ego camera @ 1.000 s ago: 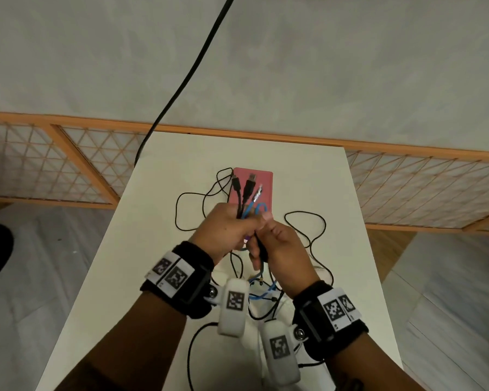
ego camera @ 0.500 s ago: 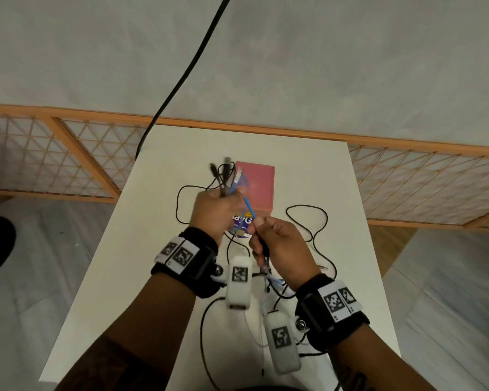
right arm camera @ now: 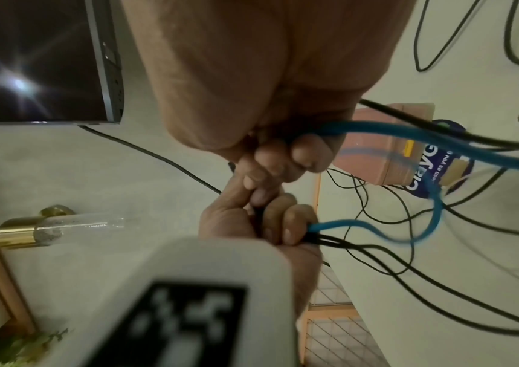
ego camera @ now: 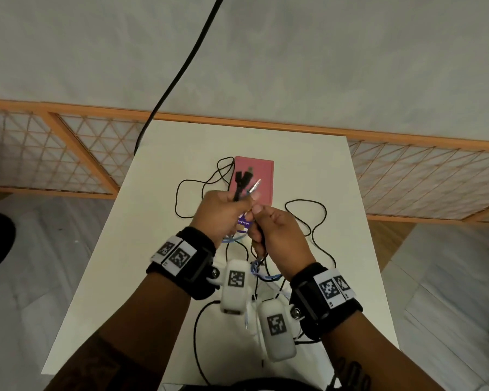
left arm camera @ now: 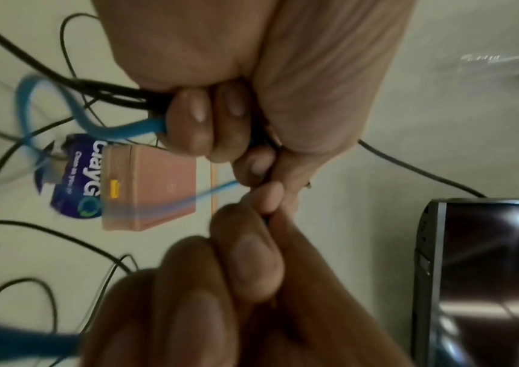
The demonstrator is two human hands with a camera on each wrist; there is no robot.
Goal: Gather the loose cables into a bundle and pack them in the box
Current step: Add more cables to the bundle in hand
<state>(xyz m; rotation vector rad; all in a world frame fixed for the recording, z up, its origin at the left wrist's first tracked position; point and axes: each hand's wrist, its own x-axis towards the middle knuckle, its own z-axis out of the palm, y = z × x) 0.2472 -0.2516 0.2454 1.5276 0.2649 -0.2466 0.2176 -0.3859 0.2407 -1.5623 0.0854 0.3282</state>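
In left hand (ego camera: pixel 223 213): three plugs (ego camera: pixel 244 179).

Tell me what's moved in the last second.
The left hand swung the cable ends left off the pink box half a second ago, then brought them back over it. Both hands kept their grip on the cables; the right hand barely shifted. The box and the loose loops stayed put.
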